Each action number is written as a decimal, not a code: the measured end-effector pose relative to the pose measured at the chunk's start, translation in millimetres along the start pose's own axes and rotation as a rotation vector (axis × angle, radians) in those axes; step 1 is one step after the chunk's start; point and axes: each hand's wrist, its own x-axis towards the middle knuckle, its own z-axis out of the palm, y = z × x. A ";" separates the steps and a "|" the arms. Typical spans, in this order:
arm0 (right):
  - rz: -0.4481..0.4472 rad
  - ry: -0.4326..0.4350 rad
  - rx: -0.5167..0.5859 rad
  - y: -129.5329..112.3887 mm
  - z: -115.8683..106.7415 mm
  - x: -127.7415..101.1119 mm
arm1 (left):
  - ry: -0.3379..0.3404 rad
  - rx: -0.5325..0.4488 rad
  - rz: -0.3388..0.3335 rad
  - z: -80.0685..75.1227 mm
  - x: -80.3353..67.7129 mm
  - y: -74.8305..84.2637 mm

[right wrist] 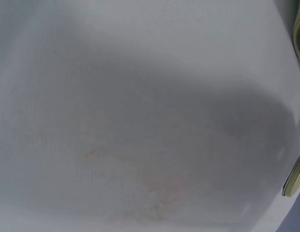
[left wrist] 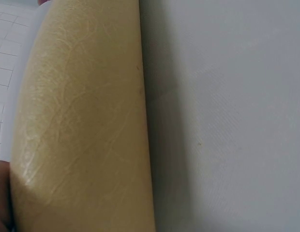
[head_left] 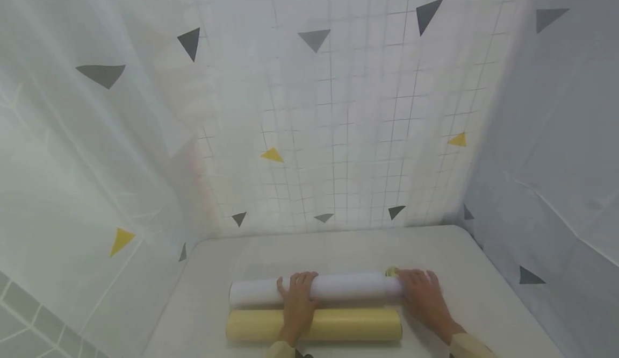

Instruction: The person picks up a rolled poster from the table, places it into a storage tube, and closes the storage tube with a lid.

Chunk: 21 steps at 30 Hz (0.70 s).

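A long white roll (head_left: 345, 287) lies crosswise on the white table, close beyond a yellow roll (head_left: 358, 324). My left hand (head_left: 298, 304) grips the white roll left of its middle, fingers spread over its far side; its wrist passes above the yellow roll. At the right end my right hand (head_left: 425, 296) holds the white roll, fingers bent over it and thumb hidden. Just beyond that end, by the right fingertips, sits a small yellowish round thing (head_left: 392, 271); only its edge (right wrist: 295, 179) shows in the right wrist view. The yellow roll's wrinkled surface (left wrist: 87, 116) fills much of the left wrist view.
The white table (head_left: 450, 250) has rounded far corners. Around it hangs pale, translucent sheeting with grey and yellow triangles (head_left: 272, 155), and a gridded wall shows through behind. Grey tiles (head_left: 29, 309) appear at lower left.
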 end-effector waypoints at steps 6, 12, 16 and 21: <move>-0.007 -0.002 0.061 -5.0 4.6 -3.1 | -0.001 0.001 0.010 0.8 -0.4 1.0; -0.041 0.026 0.042 -3.7 6.8 0.7 | 0.032 -0.025 0.021 -0.8 1.4 3.1; -0.064 0.024 0.063 -2.1 8.9 -1.1 | 0.022 -0.030 0.003 -1.4 1.1 3.3; -0.085 0.055 0.072 1.1 11.5 -4.9 | 0.019 -0.027 0.010 -2.8 -0.9 2.5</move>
